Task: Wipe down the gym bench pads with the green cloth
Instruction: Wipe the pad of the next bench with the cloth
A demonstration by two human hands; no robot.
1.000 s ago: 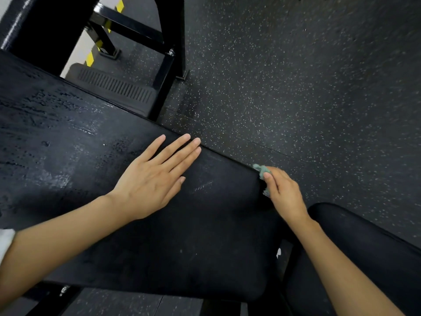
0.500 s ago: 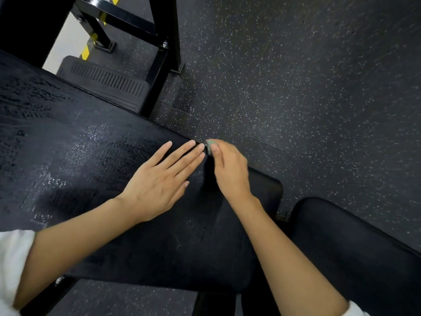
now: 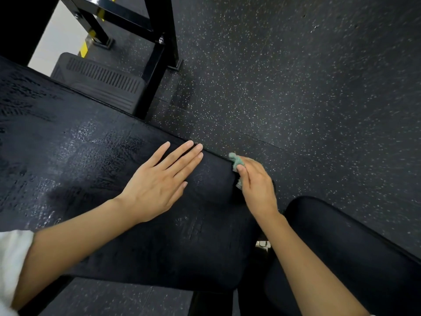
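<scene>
The green cloth (image 3: 237, 161) is bunched small in the right hand (image 3: 257, 187), whose fingers (image 3: 245, 176) curl round it and press it against the rounded far corner of the long bench pad (image 3: 79, 160). It looks soft, light and limp (damp too, I'd guess, from the wet sheen on the pad), so it is best kept wadded in the palm, letting pressure do the work. The left hand (image 3: 157, 183) lies flat on the pad, its fingers straight, holding nothing. The pad seems firm and a little slick. The smaller pad (image 3: 341, 247) beside it looks dry, likely not yet wiped.
</scene>
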